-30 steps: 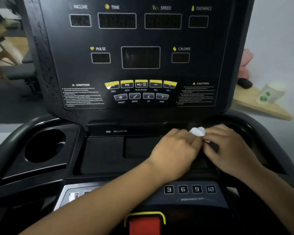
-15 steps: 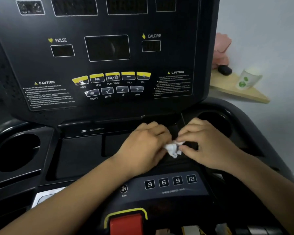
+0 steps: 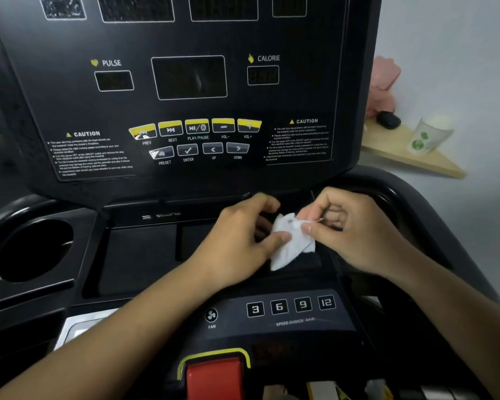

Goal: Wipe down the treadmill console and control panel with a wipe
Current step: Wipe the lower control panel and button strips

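Head view: the white wipe (image 3: 293, 246) — crumpled, half opened — hangs over the tray below the console panel (image 3: 300, 39), its long axis running from the panel toward the speed buttons (image 3: 290, 306). The left hand (image 3: 237, 241) and right hand (image 3: 358, 229) each pinch an upper edge.
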